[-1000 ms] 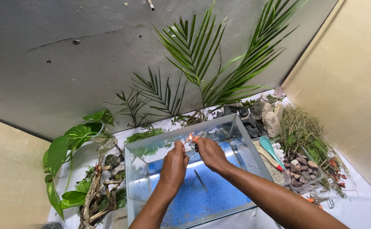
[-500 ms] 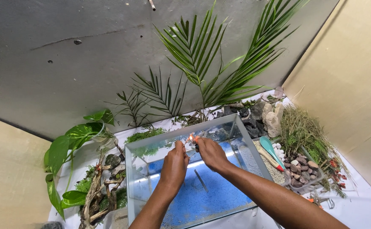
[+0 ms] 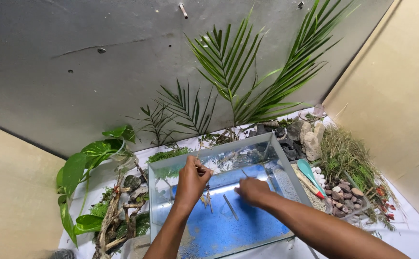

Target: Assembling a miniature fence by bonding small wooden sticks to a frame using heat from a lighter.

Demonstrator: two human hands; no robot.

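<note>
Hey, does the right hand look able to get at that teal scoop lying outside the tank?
Probably yes. The right hand is inside the glass tank, whose top is open, and the teal scoop lies uncovered just beyond the tank's right wall; lifting over that wall should do.

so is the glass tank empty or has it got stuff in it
Not empty: the tank has blue sand across its floor, and both hands reach inside it.

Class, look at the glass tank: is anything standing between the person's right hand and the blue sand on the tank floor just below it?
Nothing visible does. The right hand is already inside the glass tank, low over the blue sand. A thin tool lies on the sand to one side of the hand, not under it. The left hand holds tweezers further left.
</note>
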